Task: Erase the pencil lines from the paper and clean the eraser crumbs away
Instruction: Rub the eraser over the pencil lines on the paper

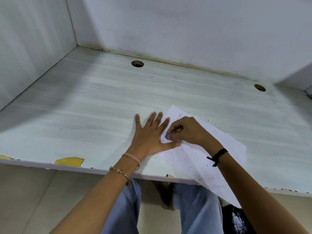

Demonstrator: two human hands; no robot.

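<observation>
I see the white paper (pixel 202 157) lying askew at the right front of the tabletop (pixel 84 107), its near corner hanging over the edge. The left hand (pixel 150 134) lies flat, fingers spread, palm on the tabletop, thumb and forefinger pressing the sheet's left edge. Just beside it the right hand (pixel 187 130), fingers curled, pinches a small purple eraser (pixel 167 136) against the paper, between that thumb and forefinger. Dark eraser crumbs (pixel 190 156) speckle the sheet and the tabletop beyond it.
</observation>
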